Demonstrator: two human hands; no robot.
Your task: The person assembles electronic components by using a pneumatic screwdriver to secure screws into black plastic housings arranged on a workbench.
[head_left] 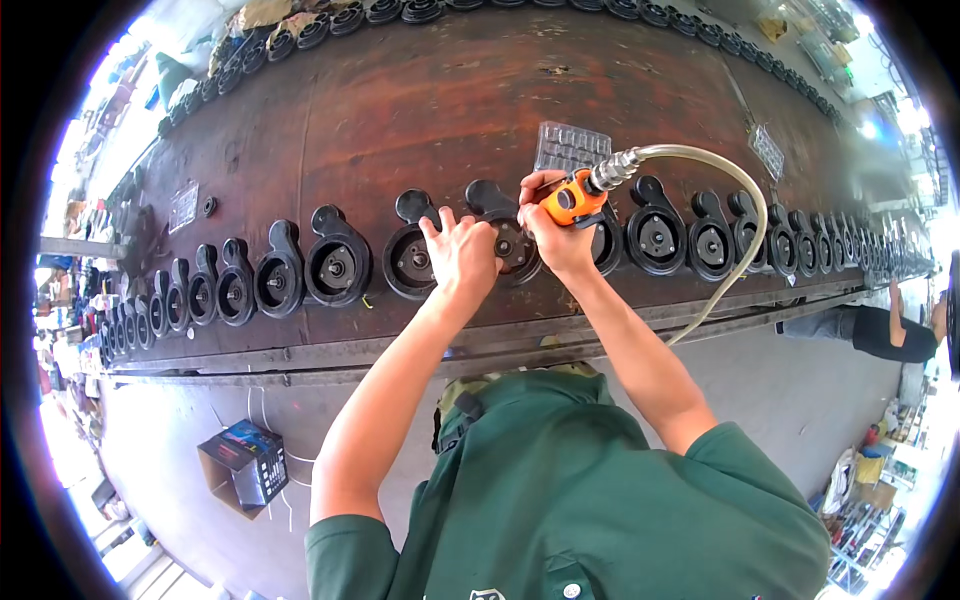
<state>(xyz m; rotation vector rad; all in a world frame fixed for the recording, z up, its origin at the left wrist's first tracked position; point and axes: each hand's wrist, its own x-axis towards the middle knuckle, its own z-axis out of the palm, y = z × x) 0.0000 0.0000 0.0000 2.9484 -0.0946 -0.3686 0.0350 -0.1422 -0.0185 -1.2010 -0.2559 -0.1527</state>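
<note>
Right now, we work at a dark red-brown table (400, 130), and we take the wheel (517, 250) under our hands as the middle of a clock. That wheel, black with a round metal plate, lies near the table's front edge in a long row of similar ones. Our left hand (465, 250) sits at nine o'clock with its fingers bent down, its thumb side against the wheel; we cannot tell whether it pinches anything. Our right hand (556, 240), at two o'clock, is wrapped around an orange tool (574, 200). The hands are near each other but apart. The tool's working end is hidden, so we cannot tell if it touches the wheel.

From the tool's metal fitting (614, 170), a pale hose (755, 195) arcs toward three o'clock, then bends down to five, over the table edge. A clear tray (572, 142) lies at one o'clock, just beyond the tool. Toward ten, we see another clear tray (184, 207) beside a small black ring (210, 207). Along twelve, a back row (420, 10) of black wheels lines the far side. An open box (243, 466) rests on the floor at eight; at four, a person in a dark top (880, 332) is by the table.
</note>
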